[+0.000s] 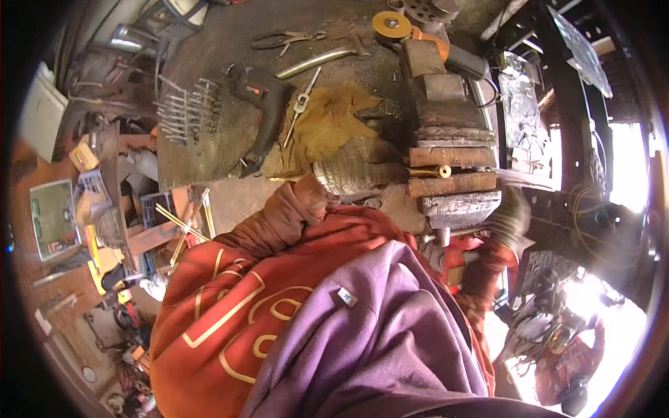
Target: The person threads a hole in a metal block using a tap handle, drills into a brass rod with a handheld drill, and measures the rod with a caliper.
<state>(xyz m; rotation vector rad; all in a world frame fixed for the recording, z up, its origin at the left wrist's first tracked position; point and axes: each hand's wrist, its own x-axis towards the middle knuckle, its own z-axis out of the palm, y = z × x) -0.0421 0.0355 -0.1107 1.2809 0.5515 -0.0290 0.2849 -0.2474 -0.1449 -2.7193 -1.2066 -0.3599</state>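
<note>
A brass piece (444,171) with a round, holed end sits between the rust-brown jaws of a bench vise (456,157). My left hand (352,167), in a grey knitted glove with darker fingers, reaches over the bench edge toward the vise's left side. Its fingertips lie close to the brass piece, and their grip is not clear. To the right of the vise is my right hand (512,212), gloved and smeared by motion. A pale blurred streak (533,180) runs just beyond it; I cannot make out what it is or whether the hand holds it.
Left of the vise on the bench (209,157) lie a tan cloth (331,125), a tap wrench (301,104), a dark power drill (261,104), a hammer (324,61) and pliers (289,40). Several drill bits (185,108) stand in rows. An angle grinder (418,35) rests behind the vise.
</note>
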